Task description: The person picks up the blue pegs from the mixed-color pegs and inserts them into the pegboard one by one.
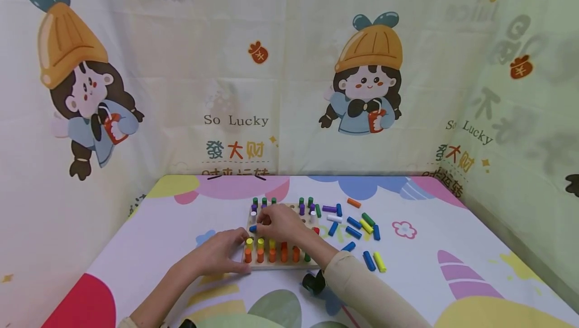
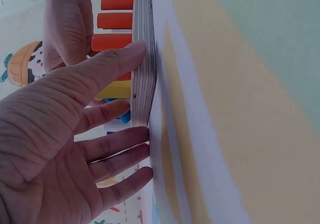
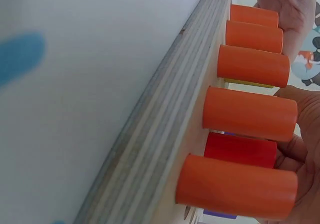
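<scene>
A wooden pegboard (image 1: 282, 267) with rows of coloured pegs lies on the table in the head view. My right hand (image 1: 285, 225) is over its left-middle part and pinches a blue peg (image 1: 253, 228), which lies tilted near the board's left side. The left hand (image 1: 219, 253) steadies the board's near left corner. In the left wrist view its thumb (image 2: 135, 52) presses along the layered edge, while the other fingers extend beside it. Orange pegs (image 3: 250, 114) stand along the near row, with yellow pegs (image 1: 261, 243) and a red peg (image 3: 240, 150) behind them.
Loose pegs lie scattered right of the board, among them a blue peg (image 1: 369, 260), a yellow peg (image 1: 379, 261), a white peg (image 1: 334, 218) and an orange peg (image 1: 354, 202). A black object (image 1: 313, 283) sits by the right sleeve (image 1: 371, 288). Printed curtains (image 1: 289, 157) stand behind the table.
</scene>
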Demonstrator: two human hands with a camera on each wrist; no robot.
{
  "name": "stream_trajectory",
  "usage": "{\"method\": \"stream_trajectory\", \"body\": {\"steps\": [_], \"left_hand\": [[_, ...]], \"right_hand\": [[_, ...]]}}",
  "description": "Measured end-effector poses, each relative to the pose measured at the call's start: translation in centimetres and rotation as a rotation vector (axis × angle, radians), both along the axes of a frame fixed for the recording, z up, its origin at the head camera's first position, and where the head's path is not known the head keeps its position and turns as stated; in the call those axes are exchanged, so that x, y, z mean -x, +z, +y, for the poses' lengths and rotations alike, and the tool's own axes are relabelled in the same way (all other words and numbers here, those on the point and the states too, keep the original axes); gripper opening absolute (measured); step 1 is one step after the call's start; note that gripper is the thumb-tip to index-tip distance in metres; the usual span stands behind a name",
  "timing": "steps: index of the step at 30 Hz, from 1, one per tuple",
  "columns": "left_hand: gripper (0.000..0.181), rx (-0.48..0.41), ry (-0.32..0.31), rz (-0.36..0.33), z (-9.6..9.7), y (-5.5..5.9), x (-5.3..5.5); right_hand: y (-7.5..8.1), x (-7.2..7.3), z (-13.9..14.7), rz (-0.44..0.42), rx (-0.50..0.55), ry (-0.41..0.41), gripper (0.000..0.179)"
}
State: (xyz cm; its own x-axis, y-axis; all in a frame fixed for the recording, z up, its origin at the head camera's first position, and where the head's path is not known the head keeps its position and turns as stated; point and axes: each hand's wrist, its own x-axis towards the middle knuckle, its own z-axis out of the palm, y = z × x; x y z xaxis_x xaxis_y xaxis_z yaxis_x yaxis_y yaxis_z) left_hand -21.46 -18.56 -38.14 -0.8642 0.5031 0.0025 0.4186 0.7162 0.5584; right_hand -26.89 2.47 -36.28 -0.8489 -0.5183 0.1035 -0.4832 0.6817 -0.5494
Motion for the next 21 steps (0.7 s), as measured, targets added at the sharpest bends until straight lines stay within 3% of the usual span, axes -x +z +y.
{"method": "stream_trajectory", "body": {"steps": [7, 12, 21], "left_hand": [[0.058, 0.002, 0.001, -0.001, 0.0, 0.1, -0.1], [0.06, 0.003, -0.006, 0.02, -0.1, 0.0, -0.1], [0.06, 0.006, -0.015, 0.028, 0.0, 0.2, -0.3]], "right_hand": [[0.3, 0.2, -0.6, -0.001, -0.002, -0.044, 0.008], [0.7, 0.4, -1.4, 0.052, -0.029, -0.067, 0.01], [0.8, 0.4, -1.5, 0.003, 0.018, -0.096, 0.013]]}}
